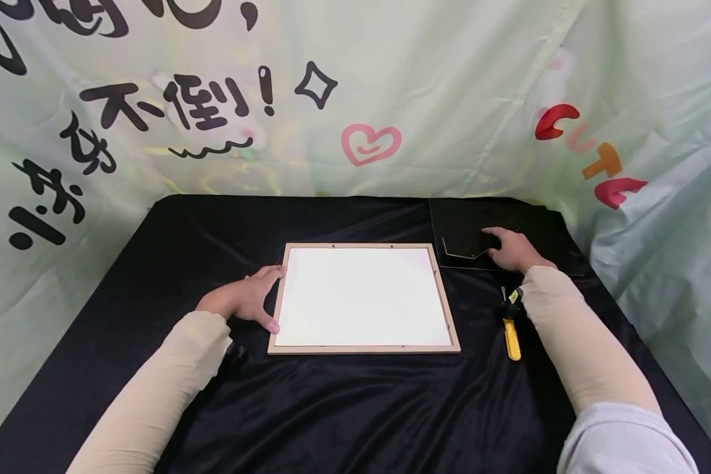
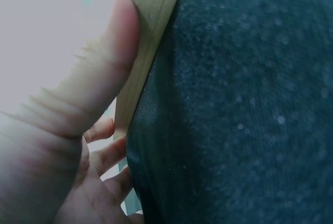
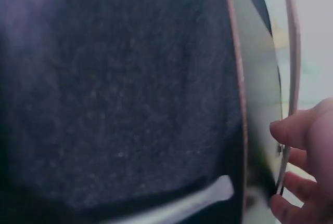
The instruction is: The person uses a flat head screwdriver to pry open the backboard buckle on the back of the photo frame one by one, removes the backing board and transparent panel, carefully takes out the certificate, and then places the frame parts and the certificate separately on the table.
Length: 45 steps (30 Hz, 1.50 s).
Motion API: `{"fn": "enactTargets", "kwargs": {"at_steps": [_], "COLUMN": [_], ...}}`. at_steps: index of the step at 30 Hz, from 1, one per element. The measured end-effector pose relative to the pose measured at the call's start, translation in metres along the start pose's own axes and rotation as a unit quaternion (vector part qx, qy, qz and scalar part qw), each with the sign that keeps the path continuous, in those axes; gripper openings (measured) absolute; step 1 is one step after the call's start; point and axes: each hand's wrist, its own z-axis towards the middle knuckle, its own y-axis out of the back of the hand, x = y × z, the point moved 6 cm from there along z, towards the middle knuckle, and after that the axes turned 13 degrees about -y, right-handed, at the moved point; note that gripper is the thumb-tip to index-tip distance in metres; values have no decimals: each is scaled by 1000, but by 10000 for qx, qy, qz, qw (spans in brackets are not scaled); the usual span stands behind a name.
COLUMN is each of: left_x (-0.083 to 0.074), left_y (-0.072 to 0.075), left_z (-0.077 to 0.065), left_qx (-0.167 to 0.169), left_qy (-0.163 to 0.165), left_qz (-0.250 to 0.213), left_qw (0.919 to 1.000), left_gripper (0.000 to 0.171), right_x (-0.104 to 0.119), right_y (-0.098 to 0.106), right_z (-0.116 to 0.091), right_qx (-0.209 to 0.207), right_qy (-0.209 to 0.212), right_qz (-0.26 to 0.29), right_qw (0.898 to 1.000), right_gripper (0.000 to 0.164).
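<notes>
A light wooden picture frame (image 1: 277, 303) lies flat on the black cloth, a white sheet (image 1: 364, 296) filling its middle. My left hand (image 1: 243, 297) rests against the frame's left side, thumb and fingers spread along the edge. In the left wrist view the thumb (image 2: 117, 47) lies against the wooden strip (image 2: 148, 42). At the back right is a black backing board (image 1: 462, 220) with a raised flap. My right hand (image 1: 514, 250) is at this flap; in the right wrist view its thumb and fingers pinch a thin edge (image 3: 292, 52).
A yellow-handled screwdriver (image 1: 512, 339) lies on the cloth between the frame and my right forearm. The black cloth (image 1: 343, 415) covers the table and is wrinkled at the front. A printed pale curtain (image 1: 438, 99) hangs behind the table and down its right side.
</notes>
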Motion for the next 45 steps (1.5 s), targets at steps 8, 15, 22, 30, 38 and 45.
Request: {"fn": "enactTargets", "kwargs": {"at_steps": [8,15,22,30,38,45], "left_x": [2,0,-39,-63,-64,-65], "left_y": [-1,2,3,-10,-25,-28], "left_z": [-1,-7,1,14,17,13], "left_qx": [-18,-279,-772,-631,-217,-129], "left_qy": [30,166,-651,-959,-691,-669], "left_qz": [13,42,549,864,1129,1053], "left_qw": [10000,9995,9934,9896,9910,9921], "left_gripper": [125,104,79,79,92,89], "right_x": [10,43,83,126,131,127], "right_y": [6,0,-25,-52,-81,-81], "right_z": [-17,-54,-88,-119,-120,-117], "right_qx": [196,992,1177,-24,1099,1062], "right_qy": [43,174,702,2647,2511,2438], "right_qz": [824,3215,3420,380,-721,-992], "right_qw": [9964,9415,9297,9636,9590,9589], "right_gripper": [48,48,33,42,101,95]}}
